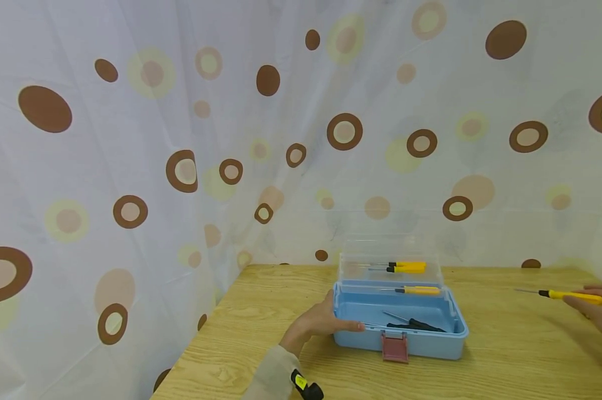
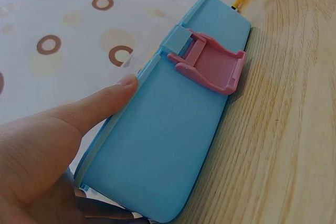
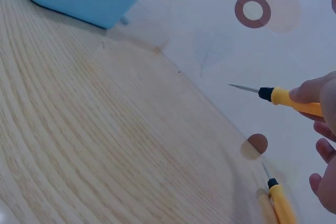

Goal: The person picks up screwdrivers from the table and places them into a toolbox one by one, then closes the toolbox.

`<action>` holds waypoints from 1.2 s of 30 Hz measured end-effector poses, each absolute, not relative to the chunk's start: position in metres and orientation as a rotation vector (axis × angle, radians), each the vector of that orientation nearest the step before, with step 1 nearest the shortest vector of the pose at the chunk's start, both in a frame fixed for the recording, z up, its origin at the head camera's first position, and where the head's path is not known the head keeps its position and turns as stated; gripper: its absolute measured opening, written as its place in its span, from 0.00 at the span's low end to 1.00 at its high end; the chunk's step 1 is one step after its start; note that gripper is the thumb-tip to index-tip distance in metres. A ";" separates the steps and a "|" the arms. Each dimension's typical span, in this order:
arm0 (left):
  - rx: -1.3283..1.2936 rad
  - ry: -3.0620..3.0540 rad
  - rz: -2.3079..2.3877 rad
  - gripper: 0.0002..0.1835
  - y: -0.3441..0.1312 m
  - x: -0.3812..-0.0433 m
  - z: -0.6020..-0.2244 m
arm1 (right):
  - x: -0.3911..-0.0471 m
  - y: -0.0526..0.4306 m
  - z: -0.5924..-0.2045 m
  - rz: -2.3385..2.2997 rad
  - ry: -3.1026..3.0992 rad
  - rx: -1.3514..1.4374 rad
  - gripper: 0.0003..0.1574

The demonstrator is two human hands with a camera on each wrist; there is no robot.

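A light-blue toolbox (image 1: 401, 347) with a raised clear lid (image 1: 348, 272) and a pink latch (image 1: 394, 348) sits on the table. My left hand (image 1: 326, 316) grips its left end, thumb on the front rim. Inside lie black-handled tools with thin shafts (image 1: 421, 326); their tips are too small to tell. Right of the box, my right hand (image 1: 598, 311) holds a yellow-handled screwdriver (image 3: 283, 97), its shaft pointing left. Another yellow screwdriver (image 3: 282, 203) lies below that hand in the right wrist view.
Several yellow-handled screwdrivers (image 1: 411, 269) show at the lid and the box's back edge; whether they lie inside or behind the clear plastic, I cannot tell. The wooden table (image 1: 250, 333) meets a dotted curtain (image 1: 290, 111) at its back and left.
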State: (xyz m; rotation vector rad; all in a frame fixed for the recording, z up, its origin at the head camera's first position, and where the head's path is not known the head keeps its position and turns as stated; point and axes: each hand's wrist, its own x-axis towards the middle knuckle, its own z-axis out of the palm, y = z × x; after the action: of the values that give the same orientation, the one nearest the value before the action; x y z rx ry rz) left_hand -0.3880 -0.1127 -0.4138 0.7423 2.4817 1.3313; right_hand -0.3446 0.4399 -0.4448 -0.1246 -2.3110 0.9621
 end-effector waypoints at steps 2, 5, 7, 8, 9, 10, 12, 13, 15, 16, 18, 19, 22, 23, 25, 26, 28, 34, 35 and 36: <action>0.745 2.483 1.331 0.63 -0.113 -0.388 -0.414 | -0.342 0.435 -0.439 0.961 -2.309 -0.085 0.31; 0.760 2.481 1.330 0.63 -0.113 -0.389 -0.414 | -0.339 0.429 -0.431 0.956 -2.315 -0.025 0.31; 0.768 2.481 1.328 0.63 -0.113 -0.389 -0.415 | -0.338 0.425 -0.427 0.946 -2.319 0.005 0.31; 0.770 2.482 1.325 0.63 -0.113 -0.389 -0.415 | -0.338 0.424 -0.425 0.935 -2.326 0.014 0.32; 0.770 2.480 1.325 0.63 -0.113 -0.389 -0.415 | -0.337 0.422 -0.424 0.932 -2.338 0.014 0.33; 0.771 2.481 1.324 0.63 -0.113 -0.389 -0.415 | -0.338 0.421 -0.422 0.931 -2.350 0.012 0.34; 0.757 2.489 1.317 0.63 -0.113 -0.389 -0.415 | -0.338 0.419 -0.419 0.915 -2.387 -0.001 0.35; 0.751 2.493 1.313 0.63 -0.113 -0.389 -0.416 | -0.338 0.418 -0.418 0.916 -2.410 -0.003 0.36; 0.754 2.492 1.312 0.63 -0.113 -0.389 -0.416 | -0.338 0.417 -0.416 0.924 -2.452 -0.009 0.38; 0.759 2.490 1.313 0.63 -0.113 -0.389 -0.416 | -0.338 0.416 -0.414 0.925 -2.471 -0.007 0.39; 0.770 2.485 1.315 0.62 -0.113 -0.389 -0.416 | -0.338 0.414 -0.412 0.939 -2.492 -0.004 0.40; 0.779 2.481 1.316 0.62 -0.113 -0.390 -0.416 | -0.338 0.412 -0.411 0.952 -2.507 -0.008 0.41; 0.778 2.480 1.317 0.62 -0.113 -0.389 -0.415 | -0.338 0.408 -0.407 1.010 -2.533 -0.016 0.44; 0.774 2.482 1.316 0.63 -0.113 -0.389 -0.415 | -0.338 0.407 -0.407 1.043 -2.534 -0.011 0.44; 0.767 2.485 1.311 0.63 -0.113 -0.389 -0.415 | -0.338 0.404 -0.404 1.103 -2.545 -0.001 0.45; 0.762 2.488 1.310 0.63 -0.113 -0.389 -0.415 | -0.338 0.402 -0.404 1.127 -2.545 0.013 0.45; 0.761 2.489 1.308 0.63 -0.113 -0.389 -0.415 | -0.340 0.399 -0.401 1.158 -2.564 0.029 0.46; 0.776 2.483 1.314 0.63 -0.113 -0.390 -0.416 | -0.343 0.384 -0.395 1.235 -2.622 0.099 0.50; 0.777 2.483 1.313 0.63 -0.113 -0.390 -0.416 | -0.344 0.381 -0.394 1.238 -2.628 0.117 0.49; 0.777 2.483 1.312 0.63 -0.113 -0.390 -0.416 | -0.345 0.378 -0.393 1.232 -2.634 0.133 0.49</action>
State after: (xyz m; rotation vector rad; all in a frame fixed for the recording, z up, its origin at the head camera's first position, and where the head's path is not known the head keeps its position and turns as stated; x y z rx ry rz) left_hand -0.3903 -0.1130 -0.4159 0.7771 2.4831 1.3117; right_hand -0.3450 0.3776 -0.3932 0.1333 -2.6336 1.2319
